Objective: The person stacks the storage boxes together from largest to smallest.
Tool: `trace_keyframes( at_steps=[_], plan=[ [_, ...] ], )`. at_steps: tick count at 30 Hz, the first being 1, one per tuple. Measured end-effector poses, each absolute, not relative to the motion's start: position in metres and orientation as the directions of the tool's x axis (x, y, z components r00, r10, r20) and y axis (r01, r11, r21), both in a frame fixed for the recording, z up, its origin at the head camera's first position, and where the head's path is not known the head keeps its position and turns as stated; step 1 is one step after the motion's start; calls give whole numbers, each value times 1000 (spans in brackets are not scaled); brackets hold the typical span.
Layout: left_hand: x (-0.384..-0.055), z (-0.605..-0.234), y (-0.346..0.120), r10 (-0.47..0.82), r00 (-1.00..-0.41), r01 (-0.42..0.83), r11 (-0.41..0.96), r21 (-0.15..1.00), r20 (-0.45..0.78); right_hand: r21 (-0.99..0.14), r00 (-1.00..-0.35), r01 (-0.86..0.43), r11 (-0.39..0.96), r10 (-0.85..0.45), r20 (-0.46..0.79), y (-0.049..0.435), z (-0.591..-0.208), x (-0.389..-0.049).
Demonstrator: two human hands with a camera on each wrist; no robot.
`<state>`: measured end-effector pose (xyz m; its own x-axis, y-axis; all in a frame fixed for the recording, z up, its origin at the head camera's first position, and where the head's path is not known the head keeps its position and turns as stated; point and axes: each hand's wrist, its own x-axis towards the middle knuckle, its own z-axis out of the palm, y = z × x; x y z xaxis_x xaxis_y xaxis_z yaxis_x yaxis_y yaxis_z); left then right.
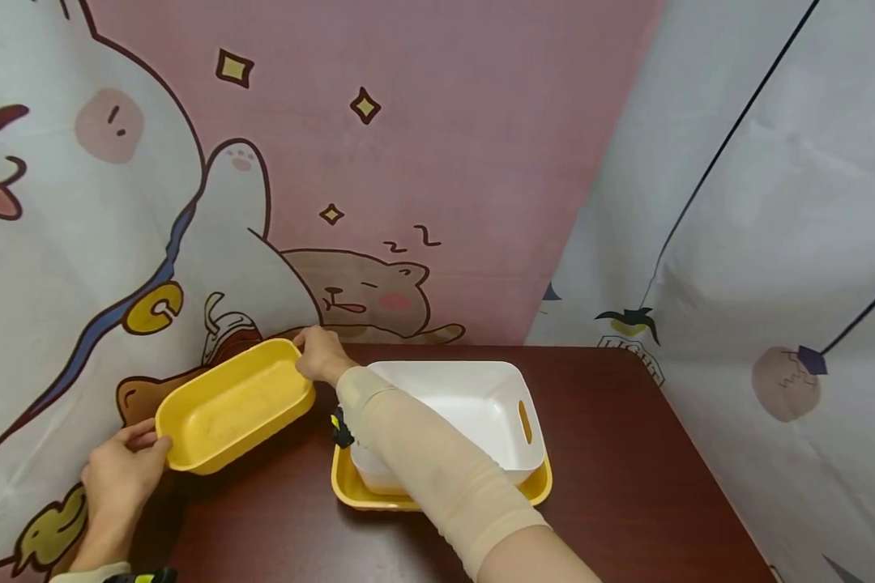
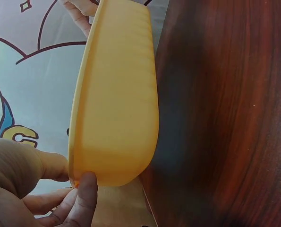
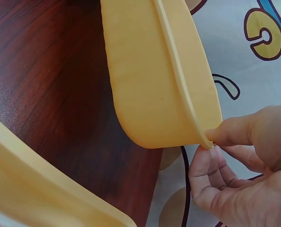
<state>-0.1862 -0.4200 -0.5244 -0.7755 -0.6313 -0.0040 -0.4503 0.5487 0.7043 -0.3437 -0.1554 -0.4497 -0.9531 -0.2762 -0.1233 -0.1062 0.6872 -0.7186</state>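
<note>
A narrow yellow plastic bin (image 1: pixel 235 401) is held between both hands at the table's left side, its hollow facing up and toward the head camera. My left hand (image 1: pixel 122 474) pinches the rim at the near left end, thumb on one side and fingers on the other. At the far right end, my right hand (image 1: pixel 323 354) pinches the rim between thumb and fingers. Beneath my right forearm sits a white bin (image 1: pixel 474 397) with an oval handle hole, nested inside a larger yellow bin (image 1: pixel 344 486); the forearm hides part of both.
The dark reddish-brown wooden table (image 1: pixel 627 486) extends under the bins. Behind it hangs a pink and white cartoon cloth (image 1: pixel 474 162), close to the table's back and left edges. A pale cloth (image 1: pixel 758 283) with drawn ornaments hangs along the right side.
</note>
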Motion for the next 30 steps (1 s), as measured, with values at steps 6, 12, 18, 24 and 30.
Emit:
trace_keyframes(
  at_steps=[6,12,18,24,30],
  plan=[
    [-185,-516,-417,-635,-772,-449,543,710,-3,-730,-950,-148,667,-301,-82,-148,-443,-342],
    [-188,-508,-414,-642,-767,-453,560,694,16,-733,-946,-189,654,-321,-41,-139,-430,-342],
    [-187,-500,-411,-648,-761,-453,553,699,20,-740,-936,-225,634,-350,-16,-133,-426,-342],
    [-187,-491,-406,-644,-763,-426,564,707,54,-730,-928,-259,632,-373,7,-125,-424,-344],
    [-187,-481,-400,-617,-783,-398,592,701,77,-722,-918,-300,624,-393,42,-113,-417,-347]
  ],
)
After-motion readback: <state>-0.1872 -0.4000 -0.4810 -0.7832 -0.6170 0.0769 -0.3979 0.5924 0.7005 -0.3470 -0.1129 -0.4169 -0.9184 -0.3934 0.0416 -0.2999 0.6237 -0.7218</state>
